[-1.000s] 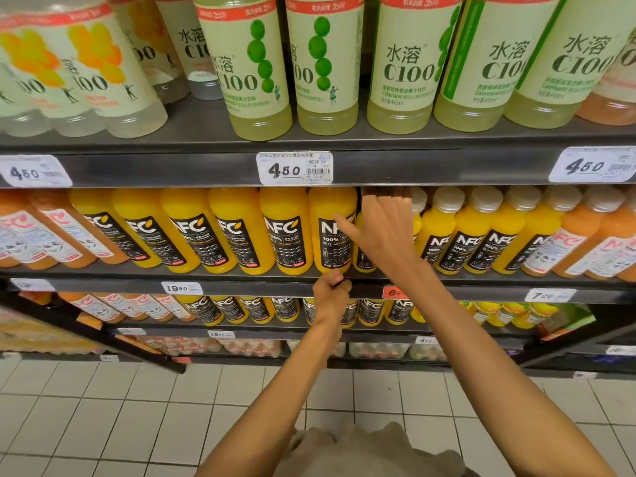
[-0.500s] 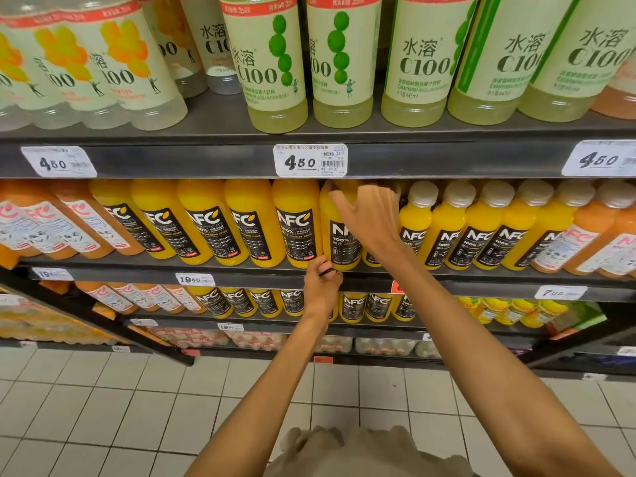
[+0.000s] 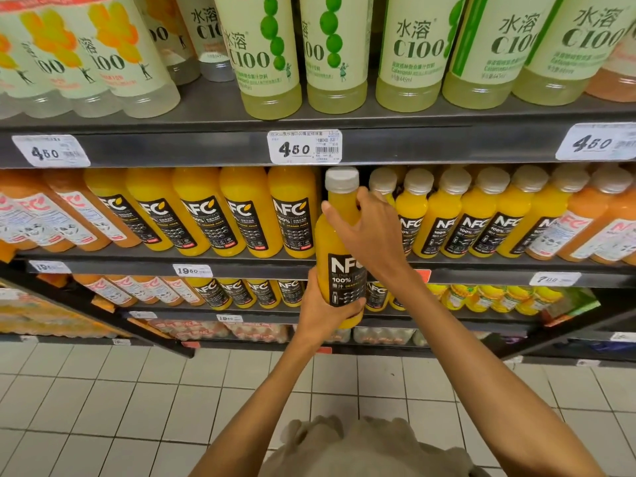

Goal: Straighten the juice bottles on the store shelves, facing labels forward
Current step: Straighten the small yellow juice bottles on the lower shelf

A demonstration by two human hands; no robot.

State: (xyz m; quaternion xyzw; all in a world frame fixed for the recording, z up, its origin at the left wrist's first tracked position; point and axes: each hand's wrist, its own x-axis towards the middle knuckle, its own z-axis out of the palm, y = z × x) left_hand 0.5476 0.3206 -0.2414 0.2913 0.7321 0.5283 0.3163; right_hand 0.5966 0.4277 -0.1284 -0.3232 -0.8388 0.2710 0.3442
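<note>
- Head view: the left hand [image 3: 323, 309] cupped the base of the bottle [image 3: 339, 256], fingers curled round it.
- The right hand [image 3: 370, 232] gripped its neck below the white cap [image 3: 341, 180].
- The bottle hung upright, out past the shelf [image 3: 241, 265] edge, label forward.
- A gap stood open in the row behind.

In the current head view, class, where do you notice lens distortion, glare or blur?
Head view: wide-angle bending makes the outer bottles lean and the shelf edge bow; the right price tag smears; the held NFC bottle stays readable; soft sheen, no harsh glare.
</note>
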